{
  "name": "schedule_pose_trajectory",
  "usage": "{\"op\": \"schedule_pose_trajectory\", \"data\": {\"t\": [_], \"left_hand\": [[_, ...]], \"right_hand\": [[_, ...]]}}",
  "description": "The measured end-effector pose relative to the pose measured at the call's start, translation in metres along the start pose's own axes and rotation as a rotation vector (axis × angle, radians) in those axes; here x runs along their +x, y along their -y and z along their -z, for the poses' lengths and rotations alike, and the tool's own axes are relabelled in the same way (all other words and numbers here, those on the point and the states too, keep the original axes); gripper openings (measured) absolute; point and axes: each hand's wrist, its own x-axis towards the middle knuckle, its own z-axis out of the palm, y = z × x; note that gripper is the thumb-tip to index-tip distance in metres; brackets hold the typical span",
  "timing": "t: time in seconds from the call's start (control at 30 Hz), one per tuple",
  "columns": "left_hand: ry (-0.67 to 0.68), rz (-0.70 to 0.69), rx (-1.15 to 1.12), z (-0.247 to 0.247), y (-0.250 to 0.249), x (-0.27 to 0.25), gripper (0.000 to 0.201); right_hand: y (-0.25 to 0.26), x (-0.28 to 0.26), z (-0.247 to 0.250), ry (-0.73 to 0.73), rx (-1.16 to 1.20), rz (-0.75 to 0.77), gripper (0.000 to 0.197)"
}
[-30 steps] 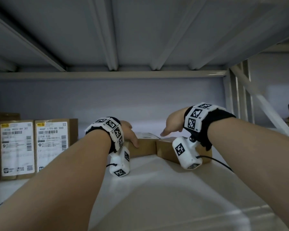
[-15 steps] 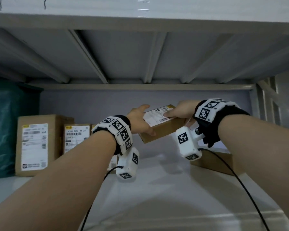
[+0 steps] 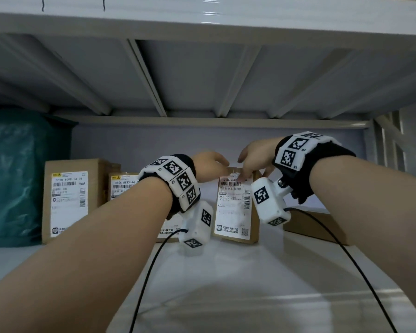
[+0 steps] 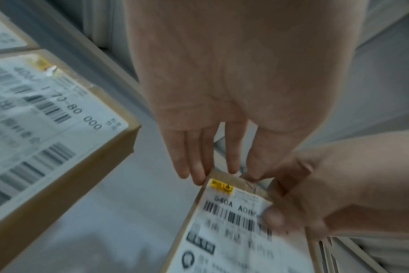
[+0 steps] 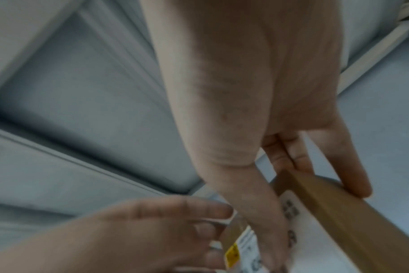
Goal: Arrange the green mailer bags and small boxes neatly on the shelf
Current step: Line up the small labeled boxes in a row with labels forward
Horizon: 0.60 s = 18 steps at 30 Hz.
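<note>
White shelf (image 3: 226,272) runs bare in front of us, and our two forearms reach over it. Both hands meet at the top of one small box (image 3: 235,212), which stands upright on the shelf with its label facing us. Our right hand (image 3: 252,157) pinches the top edge, thumb on the label and fingers behind. Our left hand (image 3: 209,164) has straight fingers just touching the top corner, steadying rather than gripping. We judge the box light and stiff, with a slick label, so its cardboard edges are the place to hold. Left of it stand two more boxes (image 3: 70,200), then a green bag (image 3: 22,176) at the far left. Another box (image 3: 310,224) lies flat to the right.
</note>
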Motion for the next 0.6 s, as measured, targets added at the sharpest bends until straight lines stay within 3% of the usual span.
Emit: {"op": "schedule_pose_trajectory", "data": {"t": [0.07,0.17,0.33,0.6], "left_hand": [[-0.032,-0.051,0.005,0.008,-0.001,-0.002,0.035],[-0.099,-0.068,-0.025,0.018,0.001,-0.006,0.034],[-0.172,0.056,0.027,0.029,0.017,-0.01,0.032],[-0.139,0.177,0.136,0.038,0.033,-0.02,0.036]], "right_hand": [[0.002,0.001,-0.001,0.025,-0.014,0.015,0.061],[0.006,0.005,-0.004,0.04,-0.066,0.053,0.051],[0.009,0.008,-0.011,-0.02,-0.151,0.135,0.041],[0.034,0.014,-0.039,-0.185,-0.219,0.276,0.046]]}}
